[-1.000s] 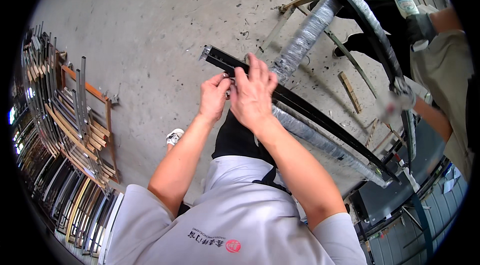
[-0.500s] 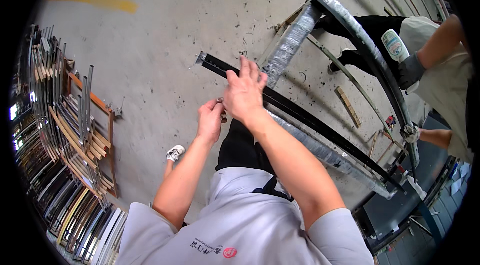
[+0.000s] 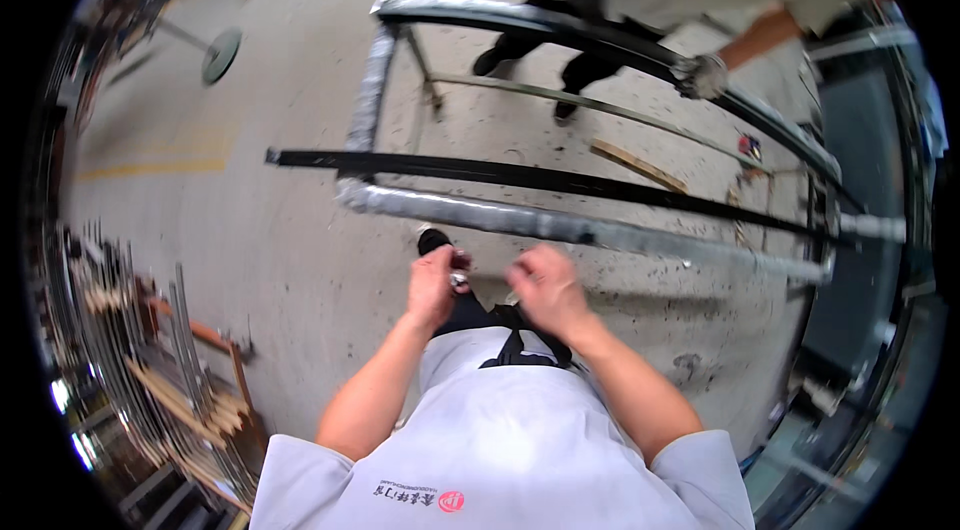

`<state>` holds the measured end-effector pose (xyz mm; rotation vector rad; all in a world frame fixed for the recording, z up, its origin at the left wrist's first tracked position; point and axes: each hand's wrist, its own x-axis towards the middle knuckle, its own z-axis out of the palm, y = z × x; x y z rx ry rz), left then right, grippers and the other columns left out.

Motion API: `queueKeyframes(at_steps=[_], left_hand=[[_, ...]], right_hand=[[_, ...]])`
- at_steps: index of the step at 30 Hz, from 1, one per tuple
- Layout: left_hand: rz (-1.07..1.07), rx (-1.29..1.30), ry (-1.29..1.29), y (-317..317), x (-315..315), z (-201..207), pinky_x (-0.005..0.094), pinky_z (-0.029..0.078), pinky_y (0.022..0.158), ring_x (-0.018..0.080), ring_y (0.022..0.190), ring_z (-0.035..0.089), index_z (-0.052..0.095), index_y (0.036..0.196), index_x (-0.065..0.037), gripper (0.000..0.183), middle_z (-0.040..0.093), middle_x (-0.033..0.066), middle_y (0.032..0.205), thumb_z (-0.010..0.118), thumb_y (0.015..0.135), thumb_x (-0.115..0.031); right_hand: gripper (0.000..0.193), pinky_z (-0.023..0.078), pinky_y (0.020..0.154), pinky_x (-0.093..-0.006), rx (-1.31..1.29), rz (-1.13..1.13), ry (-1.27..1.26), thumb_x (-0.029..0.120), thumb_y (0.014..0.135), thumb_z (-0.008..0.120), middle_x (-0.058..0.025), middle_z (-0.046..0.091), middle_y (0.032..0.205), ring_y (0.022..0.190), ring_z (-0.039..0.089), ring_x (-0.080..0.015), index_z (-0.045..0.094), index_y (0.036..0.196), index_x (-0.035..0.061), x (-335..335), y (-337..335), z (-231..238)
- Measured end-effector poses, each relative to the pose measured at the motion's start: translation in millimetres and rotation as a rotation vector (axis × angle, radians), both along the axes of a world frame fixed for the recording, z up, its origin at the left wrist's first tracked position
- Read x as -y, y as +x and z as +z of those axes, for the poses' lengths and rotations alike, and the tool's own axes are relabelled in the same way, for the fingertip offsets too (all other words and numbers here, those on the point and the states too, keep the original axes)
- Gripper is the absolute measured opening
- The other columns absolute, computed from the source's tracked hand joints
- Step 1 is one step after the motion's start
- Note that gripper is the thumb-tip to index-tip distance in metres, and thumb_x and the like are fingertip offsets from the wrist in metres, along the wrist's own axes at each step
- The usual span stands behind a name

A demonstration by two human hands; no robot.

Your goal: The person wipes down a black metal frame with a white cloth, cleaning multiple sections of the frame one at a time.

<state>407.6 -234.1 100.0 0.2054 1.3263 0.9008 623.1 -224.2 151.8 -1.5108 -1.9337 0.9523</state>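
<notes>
My left hand point(image 3: 431, 288) is closed around a small shiny metal piece point(image 3: 458, 280), too small to name. Level with it, to the right, my right hand point(image 3: 552, 295) has its fingers curled in a pinch. Motion blurs it, so anything between the fingertips is hidden. Both hands are in front of my waist, apart from the work beyond. Past them is a long black metal profile point(image 3: 480, 172). It lies across a rectangular frame wrapped in clear film point(image 3: 470, 210), over the frame's near side.
Across the frame, a co-worker's gloved hand point(image 3: 702, 77) is on its far rail. A wooden strip point(image 3: 638, 166) shows through the frame. Racks of metal profiles point(image 3: 185, 350) stand at left. A disc-shaped base on a pole point(image 3: 222, 57) is at far left, a dark bench point(image 3: 855, 220) at right.
My view has turned, so the frame now lies crosswise. My right hand has come off the black profile and back toward my waist. My left hand still grips the small metal piece.
</notes>
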Motion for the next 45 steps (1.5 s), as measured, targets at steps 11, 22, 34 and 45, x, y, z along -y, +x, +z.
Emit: queueKeyframes(at_steps=[11,22,34,45], left_hand=[[-0.434,0.382,-0.325,183,-12,51,0.0444,0.048,0.101,0.0286,0.11,0.061,0.061,0.124,-0.004,0.055,0.063,0.0117,0.117,0.036,0.105,-0.048],[-1.421,-1.489,0.636,178,-195,-96,0.051,0.054,0.087,0.0428,0.094,0.068,0.07,0.094,0.0,0.051,0.071,0.025,0.096,0.041,0.104,-0.041],[-1.635,-1.374,0.793,390,-183,-64,0.053,0.055,0.088,0.0425,0.096,0.071,0.073,0.094,0.0,0.055,0.074,0.025,0.098,0.038,0.103,-0.041],[-1.654,-1.413,0.912,606,-159,-83,0.0518,0.055,0.092,0.0421,0.102,0.071,0.075,0.099,0.0,0.061,0.074,0.024,0.106,0.035,0.104,-0.046]], right_hand=[[0.021,0.051,0.088,-0.0466,0.043,-0.164,0.051,0.007,0.081,0.074,-0.0159,0.063,0.105,0.105,0.059,-0.0387,0.064,0.099,0.003,59,100,19],[0.024,0.054,0.084,-0.0474,0.075,-1.045,-0.241,0.013,0.09,0.069,-0.0218,0.069,0.105,0.097,0.066,-0.0429,0.065,0.111,0.0027,123,187,12],[0.026,0.056,0.079,-0.0449,0.021,-1.936,-0.9,0.025,0.082,0.074,-0.0198,0.074,0.091,0.085,0.072,-0.0367,0.076,0.097,0.004,372,68,-53],[0.024,0.058,0.086,-0.0442,-0.264,-1.899,-1.145,0.021,0.081,0.069,-0.0216,0.075,0.097,0.096,0.073,-0.0379,0.08,0.097,0.0072,390,128,-75]])
